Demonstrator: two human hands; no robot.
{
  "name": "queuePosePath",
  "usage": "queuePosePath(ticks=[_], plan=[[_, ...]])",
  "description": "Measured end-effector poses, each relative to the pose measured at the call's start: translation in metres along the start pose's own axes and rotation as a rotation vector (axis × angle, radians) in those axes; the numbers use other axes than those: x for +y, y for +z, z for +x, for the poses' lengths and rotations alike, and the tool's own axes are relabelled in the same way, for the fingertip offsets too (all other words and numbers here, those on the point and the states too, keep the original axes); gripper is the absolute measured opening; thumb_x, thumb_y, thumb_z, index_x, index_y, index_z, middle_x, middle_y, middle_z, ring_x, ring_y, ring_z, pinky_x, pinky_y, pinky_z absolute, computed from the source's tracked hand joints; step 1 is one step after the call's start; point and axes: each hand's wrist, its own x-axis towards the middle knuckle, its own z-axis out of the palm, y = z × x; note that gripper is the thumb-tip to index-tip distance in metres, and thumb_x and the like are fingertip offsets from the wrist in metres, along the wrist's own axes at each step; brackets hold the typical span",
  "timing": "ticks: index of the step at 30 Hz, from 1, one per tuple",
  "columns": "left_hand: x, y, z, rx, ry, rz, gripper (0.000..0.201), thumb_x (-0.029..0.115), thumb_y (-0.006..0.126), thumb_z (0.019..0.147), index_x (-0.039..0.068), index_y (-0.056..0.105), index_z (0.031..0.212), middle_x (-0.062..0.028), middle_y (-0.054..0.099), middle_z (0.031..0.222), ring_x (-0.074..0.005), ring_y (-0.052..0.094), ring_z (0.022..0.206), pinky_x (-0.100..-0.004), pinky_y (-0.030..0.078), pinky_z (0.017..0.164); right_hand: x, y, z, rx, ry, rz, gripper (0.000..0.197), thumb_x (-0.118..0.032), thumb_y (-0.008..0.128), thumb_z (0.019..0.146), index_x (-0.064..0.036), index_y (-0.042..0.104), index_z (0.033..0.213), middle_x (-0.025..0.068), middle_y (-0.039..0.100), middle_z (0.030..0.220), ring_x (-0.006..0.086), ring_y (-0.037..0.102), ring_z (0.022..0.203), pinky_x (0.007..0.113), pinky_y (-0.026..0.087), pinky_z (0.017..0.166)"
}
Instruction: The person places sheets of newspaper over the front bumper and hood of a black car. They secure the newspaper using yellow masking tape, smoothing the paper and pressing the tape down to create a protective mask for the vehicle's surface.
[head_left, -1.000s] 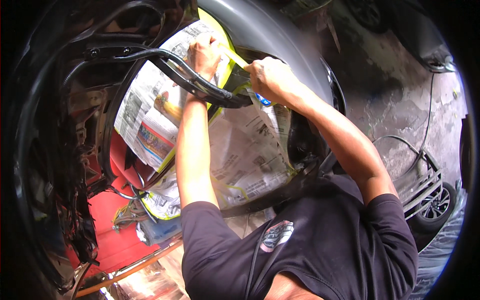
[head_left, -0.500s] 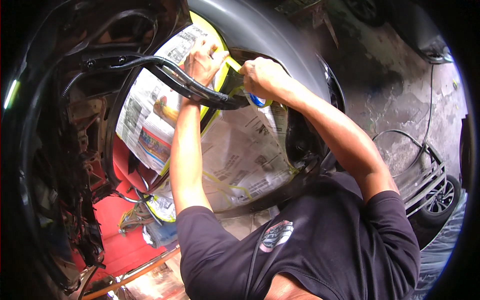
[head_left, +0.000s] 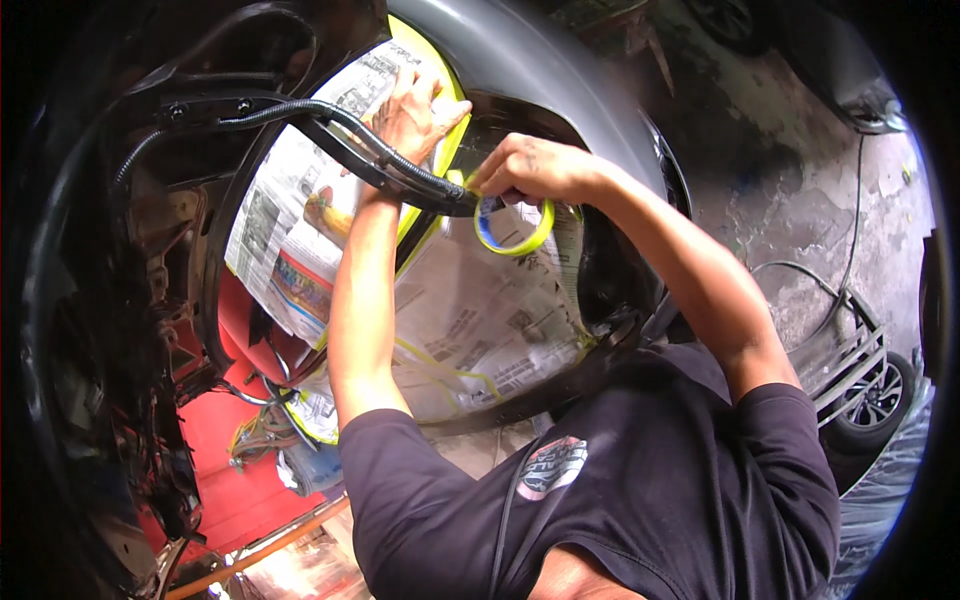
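My left hand [head_left: 412, 118] lies over a newspaper sheet [head_left: 295, 215], its fingers spread and its thumb on the yellow tape along the edge. In my right hand [head_left: 540, 168] is a roll of yellow masking tape [head_left: 543, 234] with a blue inner core, hanging below the fingers. The fingers are curled round its upper rim. A second newspaper sheet [head_left: 470, 300] covers the surface below the roll, with strips of yellow tape on it. A black hinge arm [head_left: 345, 155] with a ribbed cable sleeve crosses over my left wrist.
A dark, glossy car body panel [head_left: 530, 70] curves behind my hands. Exposed black bodywork [head_left: 180, 260] stands at the left, above a red surface [head_left: 230, 470] with a bundle of wires. At the right are a worn floor [head_left: 740, 200], a grey rack [head_left: 850, 370] and a wheel [head_left: 880, 400].
My right hand has moved slightly down and turned, so the tape roll now shows as a full ring. The left hand stays at the newspaper edge, its thumb lying along the tape.
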Motion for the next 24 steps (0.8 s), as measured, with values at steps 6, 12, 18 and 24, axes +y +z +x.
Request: queuePosePath(ticks=[6,12,18,24], plan=[[0.007,0.002,-0.015,0.138,0.000,0.002,0.039,0.026,0.087,0.081,0.002,0.066,0.103,-0.0144,0.061,0.103,-0.0290,0.064,0.079,-0.0418,0.054,0.072,-0.067,-0.021,-0.025,0.556,0.529,0.324,0.041,-0.017,0.061,0.097,-0.0044,0.067,0.136,-0.0005,0.063,0.076,0.0067,0.051,0.061,0.024,0.043,0.055],[0.027,-0.004,-0.104,0.244,-0.113,0.000,0.035,0.017,0.069,0.092,0.010,0.071,0.126,-0.0198,0.066,0.124,-0.0370,0.056,0.127,-0.0503,0.042,0.111,-0.101,-0.004,-0.058,0.613,0.487,0.339,0.040,-0.005,0.063,0.092,0.0026,0.067,0.131,0.0125,0.074,0.108,0.0142,0.066,0.097,0.030,0.052,0.086],[0.036,-0.006,-0.205,0.081,-0.328,0.281,0.062,0.043,0.050,0.104,0.012,0.041,0.157,-0.0186,0.031,0.166,-0.0447,0.021,0.155,-0.0684,0.017,0.121,-0.123,0.032,-0.052,0.454,0.183,0.183,0.033,-0.001,0.070,0.092,-0.0009,0.070,0.125,0.0069,0.053,0.079,0.0152,0.050,0.071,0.031,0.039,0.063],[0.000,-0.017,-0.237,0.048,-0.337,0.211,0.063,0.047,0.046,0.106,0.012,0.041,0.158,-0.0106,0.034,0.167,-0.0406,0.024,0.155,-0.0656,0.015,0.122,-0.119,0.083,-0.010,0.275,0.063,0.201,0.030,0.002,0.065,0.094,0.0000,0.068,0.124,0.0136,0.057,0.084,0.0266,0.057,0.075,0.036,0.046,0.069]])
